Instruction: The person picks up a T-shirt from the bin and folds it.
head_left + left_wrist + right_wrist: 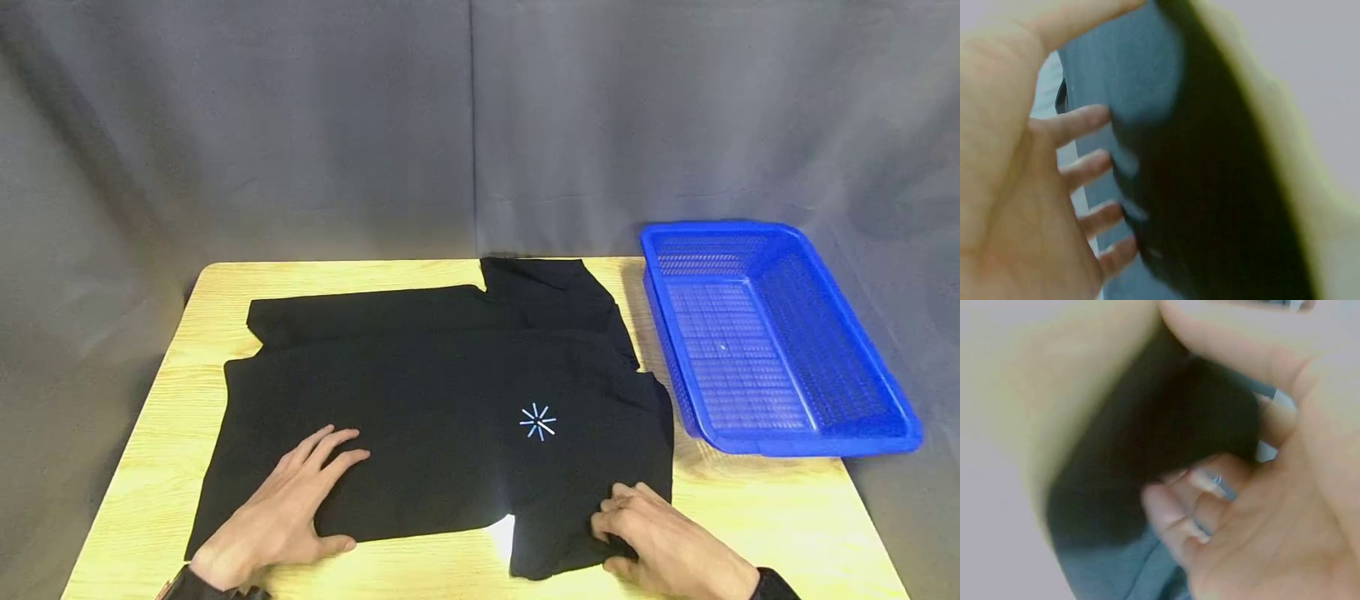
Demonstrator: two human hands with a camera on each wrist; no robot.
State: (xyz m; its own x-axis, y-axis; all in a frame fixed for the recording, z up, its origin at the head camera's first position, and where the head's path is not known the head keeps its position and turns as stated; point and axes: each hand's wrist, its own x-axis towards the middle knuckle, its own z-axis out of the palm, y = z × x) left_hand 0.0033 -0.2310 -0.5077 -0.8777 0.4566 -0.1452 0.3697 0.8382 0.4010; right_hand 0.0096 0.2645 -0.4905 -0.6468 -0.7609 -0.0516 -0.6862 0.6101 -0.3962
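A black T-shirt [420,400] lies across the table with its length running left to right. It is partly folded over lengthwise, and a small white and blue starburst print shows near its right end. Spread over its lower left part, my left hand [288,504] rests on the cloth with fingers apart and thumb by the near edge. At the near sleeve on the right, my right hand [656,533] grips the cloth with curled fingers. In the right wrist view the bent fingers [1166,512] draw up small creases, and the thumb lies apart from them.
A blue plastic basket [675,367] with meshed sides stands on the table's right side, close to the shirt's collar end. The light wooden table [135,467] backs onto a grey curtain [337,133]. The shirt's far sleeve reaches the back edge.
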